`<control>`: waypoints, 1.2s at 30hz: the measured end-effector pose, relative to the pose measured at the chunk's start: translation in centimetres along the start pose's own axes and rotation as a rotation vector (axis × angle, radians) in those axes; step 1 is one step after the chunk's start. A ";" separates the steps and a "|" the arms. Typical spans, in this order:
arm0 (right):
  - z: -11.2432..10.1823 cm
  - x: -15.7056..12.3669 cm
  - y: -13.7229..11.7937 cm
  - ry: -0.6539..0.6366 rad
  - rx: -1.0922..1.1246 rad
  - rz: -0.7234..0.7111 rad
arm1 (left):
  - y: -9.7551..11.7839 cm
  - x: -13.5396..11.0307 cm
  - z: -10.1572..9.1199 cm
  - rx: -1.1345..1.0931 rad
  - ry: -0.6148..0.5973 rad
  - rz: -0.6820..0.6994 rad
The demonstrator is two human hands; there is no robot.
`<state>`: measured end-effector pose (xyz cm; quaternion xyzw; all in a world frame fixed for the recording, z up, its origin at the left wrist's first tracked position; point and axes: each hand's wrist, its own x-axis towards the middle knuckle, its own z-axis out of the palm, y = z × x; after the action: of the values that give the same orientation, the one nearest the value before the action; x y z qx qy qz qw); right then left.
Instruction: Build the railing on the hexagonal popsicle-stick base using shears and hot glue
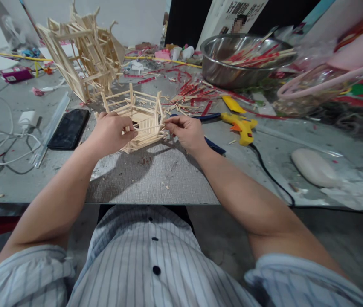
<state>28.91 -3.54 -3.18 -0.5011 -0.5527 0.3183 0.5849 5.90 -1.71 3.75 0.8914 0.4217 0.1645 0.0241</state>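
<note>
A small many-sided frame of thin wooden sticks (146,114) stands on the table in front of me, with a slatted floor and short corner posts. Across its near side runs a thin stick (149,127), pinched at its right end by my right hand (186,130). My left hand (112,133) is at the frame's left side, fingers closed around the stick's other end. The fingertips partly hide where the stick meets the posts. Right of my right hand lies a yellow hot glue gun (240,125), and blue-handled pliers (208,116) lie partly behind that hand.
A taller stick structure (85,59) stands at the back left. A black phone (68,129) and a white charger (28,120) lie on the left. A steel bowl (222,76) holds red-marked sticks, with more sticks (194,94) scattered before it. A black cord (271,175) crosses the right.
</note>
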 end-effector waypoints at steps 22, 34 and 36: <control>0.6 -0.1 -0.3 -0.009 -0.066 -0.024 | -0.5 0.0 -0.2 0.002 -0.005 0.035; 0.0 -0.3 0.0 -0.048 -0.130 -0.118 | 2.0 -0.9 -0.5 0.089 0.284 0.066; -0.3 -0.7 -0.5 -0.050 -0.188 -0.179 | 3.1 -1.0 -0.2 0.134 0.308 0.117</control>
<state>29.00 -4.36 -2.91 -0.4942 -0.6370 0.2238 0.5476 7.53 -4.50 4.24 0.8783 0.3777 0.2717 -0.1099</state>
